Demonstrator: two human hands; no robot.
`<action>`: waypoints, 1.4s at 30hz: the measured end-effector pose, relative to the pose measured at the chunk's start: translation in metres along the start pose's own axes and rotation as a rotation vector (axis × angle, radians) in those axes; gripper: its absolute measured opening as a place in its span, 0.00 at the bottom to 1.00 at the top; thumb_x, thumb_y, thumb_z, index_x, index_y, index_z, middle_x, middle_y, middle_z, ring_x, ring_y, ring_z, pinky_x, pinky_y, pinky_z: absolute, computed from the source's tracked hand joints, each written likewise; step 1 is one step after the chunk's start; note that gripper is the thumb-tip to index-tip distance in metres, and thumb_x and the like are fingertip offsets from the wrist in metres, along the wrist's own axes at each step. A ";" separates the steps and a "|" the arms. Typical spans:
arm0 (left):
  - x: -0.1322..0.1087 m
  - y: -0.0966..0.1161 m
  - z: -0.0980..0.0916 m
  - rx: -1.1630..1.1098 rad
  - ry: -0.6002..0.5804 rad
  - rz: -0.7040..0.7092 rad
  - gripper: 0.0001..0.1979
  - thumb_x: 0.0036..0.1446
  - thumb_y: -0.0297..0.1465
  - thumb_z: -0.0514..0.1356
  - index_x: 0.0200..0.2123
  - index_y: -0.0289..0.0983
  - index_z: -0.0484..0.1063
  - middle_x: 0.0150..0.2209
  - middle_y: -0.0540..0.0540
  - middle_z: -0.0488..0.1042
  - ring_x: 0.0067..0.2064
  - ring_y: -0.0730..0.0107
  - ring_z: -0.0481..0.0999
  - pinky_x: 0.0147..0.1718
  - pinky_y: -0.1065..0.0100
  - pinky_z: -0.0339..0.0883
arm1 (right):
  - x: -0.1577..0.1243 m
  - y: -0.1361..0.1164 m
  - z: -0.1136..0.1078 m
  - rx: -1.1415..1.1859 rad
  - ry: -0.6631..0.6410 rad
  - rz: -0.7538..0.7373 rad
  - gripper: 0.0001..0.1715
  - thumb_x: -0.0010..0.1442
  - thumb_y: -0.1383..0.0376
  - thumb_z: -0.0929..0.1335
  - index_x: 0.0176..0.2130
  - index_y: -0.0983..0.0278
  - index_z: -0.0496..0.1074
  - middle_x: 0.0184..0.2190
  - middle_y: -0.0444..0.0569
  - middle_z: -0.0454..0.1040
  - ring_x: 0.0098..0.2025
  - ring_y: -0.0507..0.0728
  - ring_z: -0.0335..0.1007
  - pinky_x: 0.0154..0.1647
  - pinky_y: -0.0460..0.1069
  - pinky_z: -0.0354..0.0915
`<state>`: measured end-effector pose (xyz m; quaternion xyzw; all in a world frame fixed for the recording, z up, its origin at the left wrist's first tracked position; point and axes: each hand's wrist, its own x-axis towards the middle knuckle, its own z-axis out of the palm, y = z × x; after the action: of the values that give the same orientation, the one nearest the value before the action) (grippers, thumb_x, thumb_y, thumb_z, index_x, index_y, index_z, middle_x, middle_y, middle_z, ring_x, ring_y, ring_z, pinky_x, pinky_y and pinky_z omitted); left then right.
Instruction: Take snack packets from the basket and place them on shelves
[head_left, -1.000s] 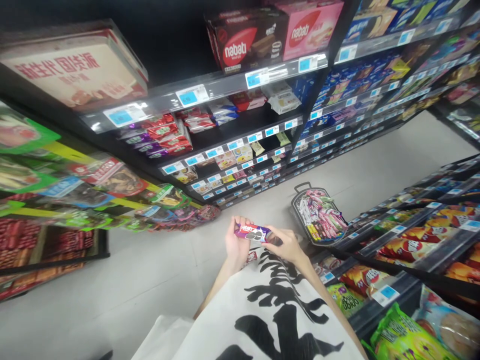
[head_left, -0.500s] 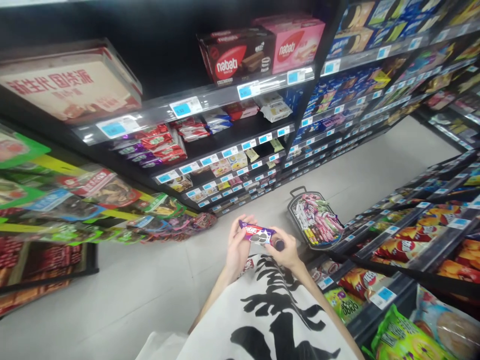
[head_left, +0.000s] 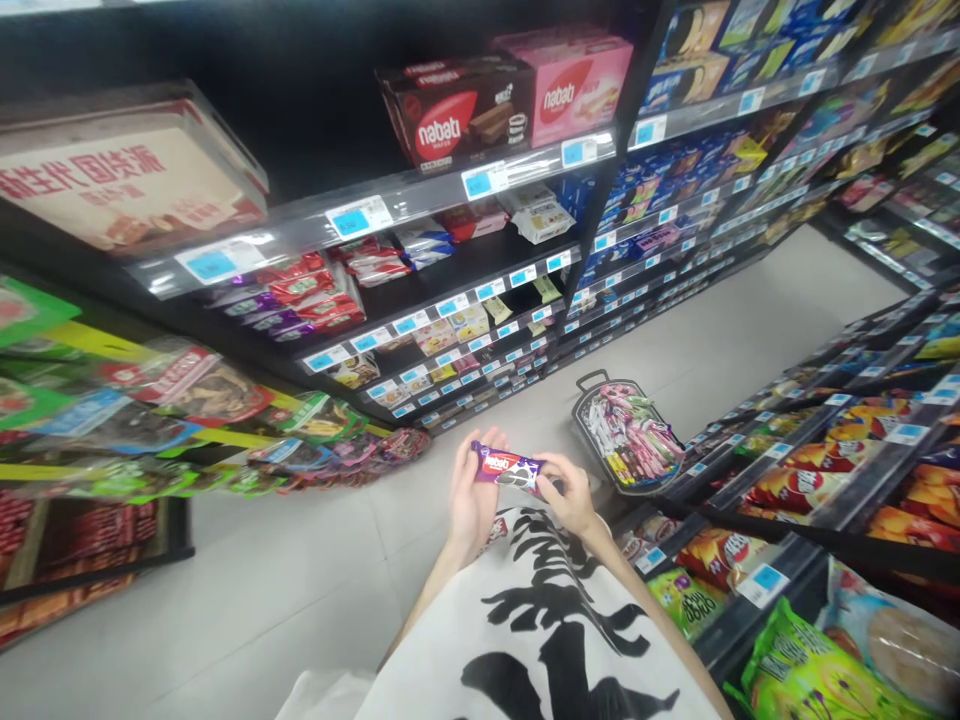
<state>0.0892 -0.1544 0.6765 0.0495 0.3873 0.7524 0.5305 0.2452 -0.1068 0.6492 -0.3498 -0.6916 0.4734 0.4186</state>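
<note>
A small purple and red wrapped snack bar [head_left: 506, 467] is held out in front of my white shirt with black print. My left hand [head_left: 472, 497] supports its left end, palm up, with the fingers behind the wrapper. At the right end, my right hand [head_left: 568, 492] pinches the wrapper between thumb and fingers. Beyond my hands, a dark basket [head_left: 592, 380] filled with pink, white and yellow packets stands on the floor.
Shelves with price tags [head_left: 484, 181] rise ahead, bearing a dark Nabati box [head_left: 442, 125] and a pink one [head_left: 581, 90]. Hanging snack bags [head_left: 217, 390] are at left. Bagged snacks [head_left: 795, 665] fill the shelves at right. Grey floor [head_left: 300, 560] lies between.
The snack bar has shifted slightly left and turned a little in my hands. A dark round item that showed by my right hand is no longer visible. The view has moved slightly.
</note>
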 end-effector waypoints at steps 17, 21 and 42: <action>0.009 -0.002 -0.007 -0.097 0.120 -0.037 0.12 0.61 0.37 0.65 0.47 0.42 0.75 0.60 0.41 0.73 0.60 0.59 0.73 0.63 0.54 0.62 | 0.001 0.003 0.008 0.055 0.067 0.070 0.10 0.59 0.67 0.67 0.43 0.61 0.66 0.23 0.40 0.74 0.23 0.53 0.70 0.29 0.48 0.70; 0.013 -0.002 -0.007 -0.168 0.191 -0.113 0.07 0.64 0.31 0.61 0.45 0.40 0.76 0.58 0.42 0.74 0.59 0.62 0.74 0.61 0.57 0.64 | 0.000 0.007 0.011 0.147 0.088 0.147 0.10 0.59 0.65 0.67 0.40 0.59 0.61 0.21 0.39 0.71 0.21 0.52 0.69 0.26 0.47 0.67; 0.019 -0.006 -0.014 -0.020 0.166 0.020 0.15 0.58 0.37 0.69 0.46 0.42 0.74 0.56 0.42 0.76 0.57 0.60 0.75 0.60 0.54 0.65 | -0.002 0.024 0.016 0.267 -0.016 0.294 0.13 0.63 0.59 0.69 0.44 0.58 0.61 0.30 0.42 0.74 0.27 0.53 0.73 0.27 0.47 0.68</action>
<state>0.0788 -0.1448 0.6566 -0.0144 0.4221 0.7630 0.4893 0.2333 -0.1072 0.6224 -0.3845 -0.5673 0.6198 0.3824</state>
